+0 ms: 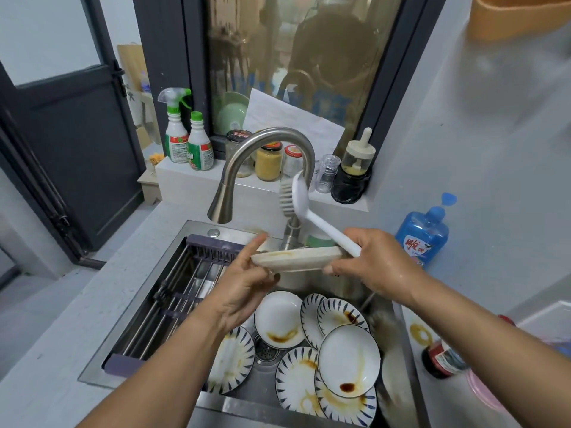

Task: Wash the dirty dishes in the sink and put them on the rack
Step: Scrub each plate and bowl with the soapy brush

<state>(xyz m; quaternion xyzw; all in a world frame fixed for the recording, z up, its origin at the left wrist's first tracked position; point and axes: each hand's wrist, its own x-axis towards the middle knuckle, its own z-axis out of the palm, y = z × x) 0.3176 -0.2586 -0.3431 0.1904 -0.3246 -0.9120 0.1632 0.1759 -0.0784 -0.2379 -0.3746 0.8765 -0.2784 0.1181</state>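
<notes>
Single wide-angle view from head height, aimed forward and steeply down over the sink (200,226) at close range. Faces the faucet (268,140) and window ledge (191,180) at frame centre, with the rack (173,291) at left and both forearms (160,375) crossing the bottom edge. Marked lens curvature toward the frame edges.

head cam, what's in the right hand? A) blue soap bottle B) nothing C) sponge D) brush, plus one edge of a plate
D: the right hand grips the handle of the white brush, bristle head pointing up, and also pinches the edge of the plate.
</notes>
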